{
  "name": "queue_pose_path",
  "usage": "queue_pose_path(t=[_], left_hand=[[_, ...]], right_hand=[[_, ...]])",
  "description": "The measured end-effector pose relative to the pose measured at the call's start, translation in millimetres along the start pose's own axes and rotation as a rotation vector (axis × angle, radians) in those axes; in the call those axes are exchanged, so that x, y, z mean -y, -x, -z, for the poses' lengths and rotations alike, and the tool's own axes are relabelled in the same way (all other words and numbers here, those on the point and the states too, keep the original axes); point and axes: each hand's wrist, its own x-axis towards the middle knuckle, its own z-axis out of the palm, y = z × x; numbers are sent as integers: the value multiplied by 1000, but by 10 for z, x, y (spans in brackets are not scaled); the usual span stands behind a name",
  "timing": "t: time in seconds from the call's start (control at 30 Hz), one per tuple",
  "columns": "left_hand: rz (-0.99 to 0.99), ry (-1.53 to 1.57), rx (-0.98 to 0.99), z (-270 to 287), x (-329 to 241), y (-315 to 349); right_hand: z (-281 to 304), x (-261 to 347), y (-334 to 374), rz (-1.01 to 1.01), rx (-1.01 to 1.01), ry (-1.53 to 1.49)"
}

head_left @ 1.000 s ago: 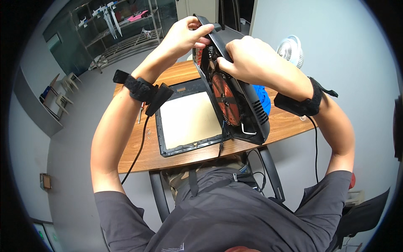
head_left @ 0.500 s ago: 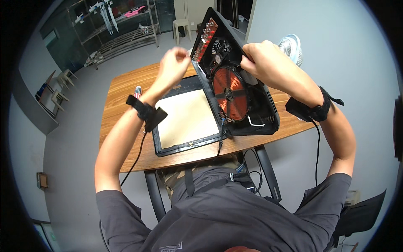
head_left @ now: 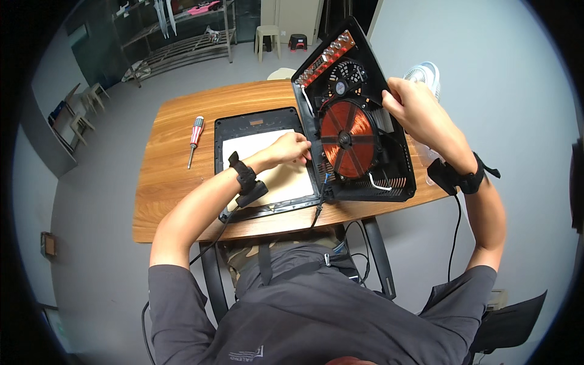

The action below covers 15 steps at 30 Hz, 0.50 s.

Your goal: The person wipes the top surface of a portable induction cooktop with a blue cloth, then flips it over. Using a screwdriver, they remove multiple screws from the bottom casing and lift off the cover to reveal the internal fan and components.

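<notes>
The opened black housing of an induction cooker stands tilted up on its side, its inside facing left. Within it show a round copper coil, a cooling fan and a red circuit board. My right hand is closed on the housing's upper right edge. Fingers bent together, my left hand is at the housing's left edge, above the cooker's top panel; what its fingers pinch, if anything, is hidden. The panel lies flat with a cream sheet on it.
A screwdriver with a red, white and dark handle lies on the wooden table, left of the panel. A dark cable runs from the housing over the front edge. A white fan stands behind my right hand.
My left hand has come down from the housing's upper left edge to its lower left side. The housing has turned to show more of its inside; my right hand stays on it.
</notes>
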Motion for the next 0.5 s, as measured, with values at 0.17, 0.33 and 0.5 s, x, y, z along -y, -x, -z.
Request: queue_pose_path(t=[0.17, 0.33, 0.5], left_hand=[[-51, -2, -36, -214, 33, -128], [-64, -104, -147, -251, 34, -150], [-85, -88, -190, -152, -87, 44]], right_hand=[[-40, -176, 11, 15, -32, 36], [-29, -269, 18, -67, -23, -41], [60, -531, -36, -124, -6, -107]])
